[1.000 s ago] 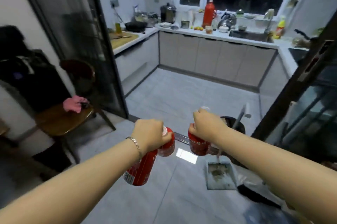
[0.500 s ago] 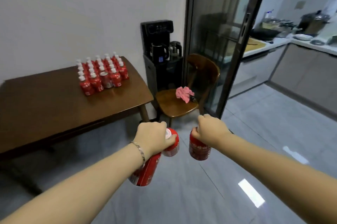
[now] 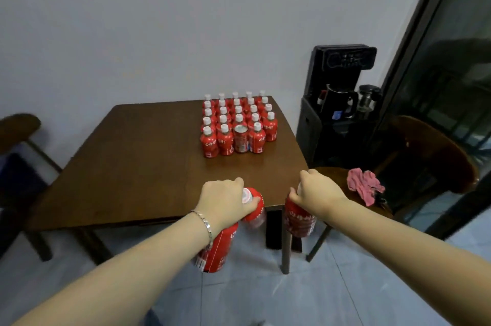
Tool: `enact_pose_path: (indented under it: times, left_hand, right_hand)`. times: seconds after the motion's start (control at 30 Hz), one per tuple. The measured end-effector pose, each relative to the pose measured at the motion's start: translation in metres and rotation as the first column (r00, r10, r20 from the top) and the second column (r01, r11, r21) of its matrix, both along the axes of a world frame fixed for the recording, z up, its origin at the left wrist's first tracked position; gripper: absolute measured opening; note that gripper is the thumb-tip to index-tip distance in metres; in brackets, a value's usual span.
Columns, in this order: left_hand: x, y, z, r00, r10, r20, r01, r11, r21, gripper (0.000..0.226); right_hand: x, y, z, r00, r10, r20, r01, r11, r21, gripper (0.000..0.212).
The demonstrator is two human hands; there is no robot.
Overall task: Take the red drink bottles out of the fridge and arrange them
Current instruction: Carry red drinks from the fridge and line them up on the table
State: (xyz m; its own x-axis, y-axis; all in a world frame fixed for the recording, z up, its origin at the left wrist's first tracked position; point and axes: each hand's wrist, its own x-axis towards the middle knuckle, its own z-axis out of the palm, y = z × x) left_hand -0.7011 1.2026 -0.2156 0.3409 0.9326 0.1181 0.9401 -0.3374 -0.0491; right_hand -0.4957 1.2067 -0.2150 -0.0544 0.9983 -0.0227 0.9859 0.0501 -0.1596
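Gripping two red bottles (image 3: 216, 246) by their tops in your left hand (image 3: 225, 203) and a third bottle (image 3: 299, 220) in your right hand (image 3: 317, 193), you are facing the table (image 3: 132, 166) at its near edge. Judging by the layout, you are best setting each upright, singly, against the arranged block (image 3: 236, 126).

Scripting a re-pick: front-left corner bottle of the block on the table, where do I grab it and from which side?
Probably best: grip the front-left corner bottle by its red body, coming from the front-left. It stands upright and those two sides are free, while neighbouring bottles crowd its right and back. Or pinch its white cap from above.
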Motion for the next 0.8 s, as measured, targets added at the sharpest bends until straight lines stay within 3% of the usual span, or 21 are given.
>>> enact_pose_path:
  times: [0.2, 0.43, 0.6, 0.8]
  left_hand:
    - [-0.004, 0.119, -0.007, 0.994, 0.100, 0.036, -0.101, 0.994, 0.031, 0.049]
    - [-0.011, 0.227, -0.026, 0.984, 0.127, 0.125, -0.130, 0.992, 0.010, 0.041]
    - [-0.014, 0.290, -0.054, 0.987, 0.070, 0.145, -0.064, 0.997, -0.041, 0.041]
    - [-0.009, 0.357, -0.069, 0.984, -0.027, 0.177, 0.041, 0.996, -0.074, 0.045]
  right_hand:
    - [0.003, 0.143, -0.011, 1.000, 0.007, -0.017, -0.008, 0.999, -0.044, 0.033]
    - [0.017, 0.270, -0.038, 0.977, -0.164, -0.138, 0.145, 0.979, -0.141, 0.034]
    - [0.023, 0.337, -0.072, 0.909, -0.357, -0.215, 0.324, 0.930, -0.176, 0.038]
    - [0.014, 0.415, -0.100, 0.837, -0.496, -0.229, 0.426, 0.855, -0.295, 0.041]
